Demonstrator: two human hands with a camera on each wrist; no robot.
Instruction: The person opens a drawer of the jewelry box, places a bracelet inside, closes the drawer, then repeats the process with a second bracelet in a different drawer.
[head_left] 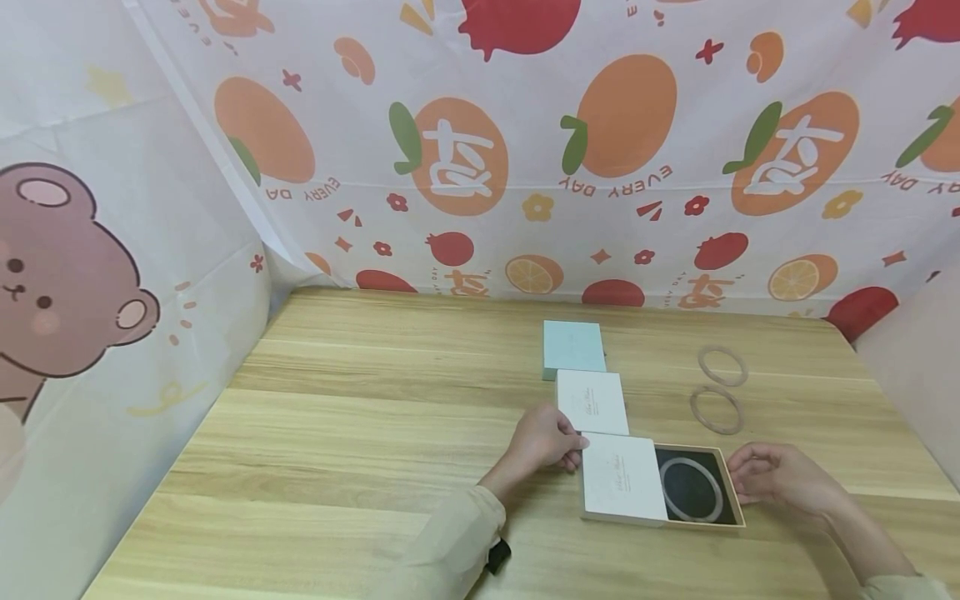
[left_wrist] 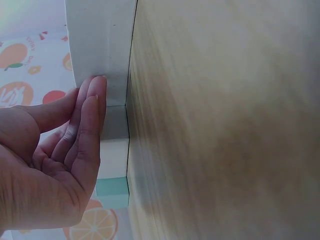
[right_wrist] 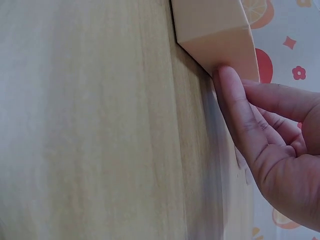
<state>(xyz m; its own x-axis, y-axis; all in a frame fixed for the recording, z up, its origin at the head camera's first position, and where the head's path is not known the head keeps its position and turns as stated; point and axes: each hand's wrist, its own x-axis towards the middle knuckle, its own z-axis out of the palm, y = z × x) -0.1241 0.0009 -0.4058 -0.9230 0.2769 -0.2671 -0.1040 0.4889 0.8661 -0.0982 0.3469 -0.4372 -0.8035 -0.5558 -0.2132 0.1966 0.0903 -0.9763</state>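
While left hand (head_left: 547,437), right hand (head_left: 783,479) grip ends, part-open box (head_left: 624,482) between fingers (left_wrist: 90,122)

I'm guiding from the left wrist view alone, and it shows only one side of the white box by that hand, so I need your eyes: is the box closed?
Observer: No; in the head view a tray sticks partly out of the white box, on the side away from the left hand.

Operator: My picture misses that side entirely. Is anything in the part sticking out?

Observer: Yes, a single ring lies in it.

Operator: And where is the other hand?

Observer: The right hand has its fingers at the tray's outer end; the right wrist view shows a fingertip touching it.
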